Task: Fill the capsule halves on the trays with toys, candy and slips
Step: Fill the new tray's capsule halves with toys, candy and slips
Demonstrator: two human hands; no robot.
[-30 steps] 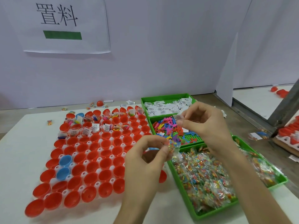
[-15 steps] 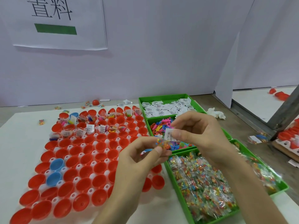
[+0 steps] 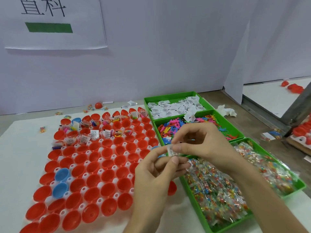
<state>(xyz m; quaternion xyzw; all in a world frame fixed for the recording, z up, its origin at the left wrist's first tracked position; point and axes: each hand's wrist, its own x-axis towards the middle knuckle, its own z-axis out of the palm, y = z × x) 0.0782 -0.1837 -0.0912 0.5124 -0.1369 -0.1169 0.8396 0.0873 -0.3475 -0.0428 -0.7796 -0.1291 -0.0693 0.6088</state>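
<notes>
A white table stands against a pale wall, and on the wall hangs a paper sign with black characters and a green bar. Most of the table's left part is taken by a white tray full of capsule halves. Almost all of them are red and open upward, and a few are blue. Only the halves in the far rows have something inside: printed slips, small coloured toys and clear packets. The nearer rows are empty. To the right of the tray three green bins stand in a line, touching each other. The nearest and biggest bin holds candy in clear bags, the middle bin holds flat toys of many colours, and the far bin holds white slips. The person's two hands meet in the air above the tray's right edge, in front of the middle bin. The right hand pinches one slip between thumb and forefinger, with the other fingers curled. The left hand pinches the same slip from below and from the left. Behind the bins lies a crumpled tissue. A closed red capsule rests near the wall, and one candy packet lies alone on the table left of the tray.
</notes>
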